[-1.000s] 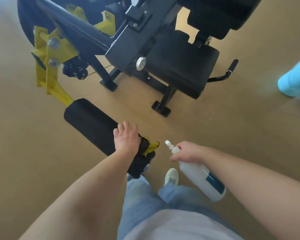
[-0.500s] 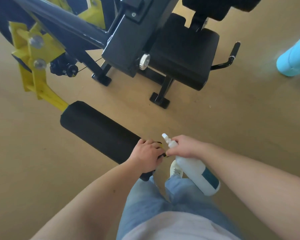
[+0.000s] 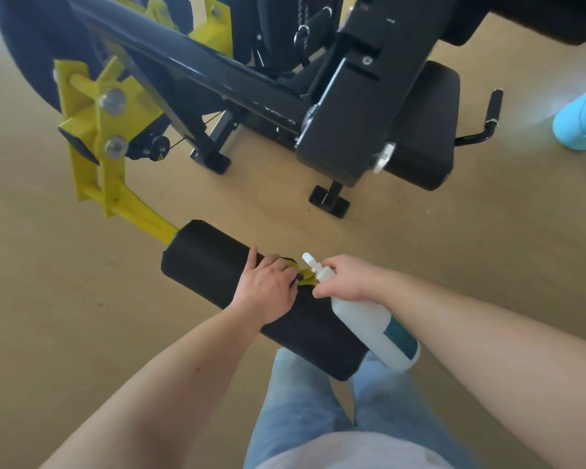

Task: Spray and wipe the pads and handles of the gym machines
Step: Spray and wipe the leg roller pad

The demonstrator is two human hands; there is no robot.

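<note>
Atop the black cylindrical foam pad (image 3: 210, 265), left hand (image 3: 268, 286) clutches a yellow-and-black cloth (image 3: 304, 276) for wiping. Beside it, right hand (image 3: 344, 277) grips a white plastic spray bottle (image 3: 376, 326), nozzle forward.

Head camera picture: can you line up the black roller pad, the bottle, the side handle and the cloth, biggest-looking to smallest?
1. roller pad
2. bottle
3. handle, though it is farther away
4. cloth, mostly hidden under the left hand, so unsure
</note>
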